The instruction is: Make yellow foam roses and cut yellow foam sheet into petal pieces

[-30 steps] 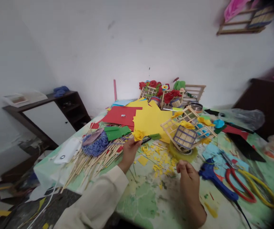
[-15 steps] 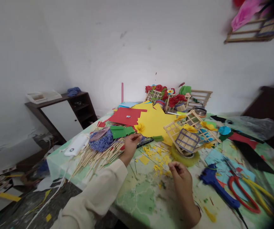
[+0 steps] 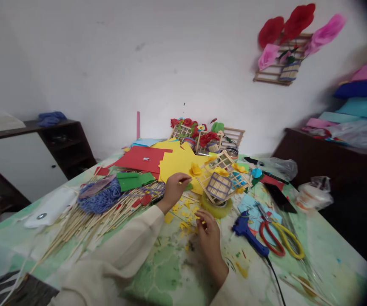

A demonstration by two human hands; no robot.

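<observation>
A yellow paper flower [image 3: 195, 170] stands just above the fingertips of my left hand [image 3: 174, 190], which is closed in a pinch below it. The flower is close to the left edge of a small stick lattice [image 3: 227, 160] with yellow flowers and a stick pot [image 3: 219, 187] on it. This lattice leans on a roll of clear yellowish tape [image 3: 215, 209]. My right hand [image 3: 209, 231] hovers low over yellow paper scraps [image 3: 186, 216], thumb and fingers curled together; whatever they hold, if anything, is hidden.
A blue glue gun [image 3: 250, 233] and red and yellow-handled scissors [image 3: 271, 233] lie at right. On the left are thin wooden sticks [image 3: 71, 229], blue yarn [image 3: 100, 197] and a white power bank-like box [image 3: 51, 208]. Red paper [image 3: 138, 158] and yellow paper [image 3: 177, 161] lie behind.
The camera view has turned right, so the table slides left in the picture. My left hand has carried the yellow flower rightward, up to the lattice. My right hand stays over the scraps.
</observation>
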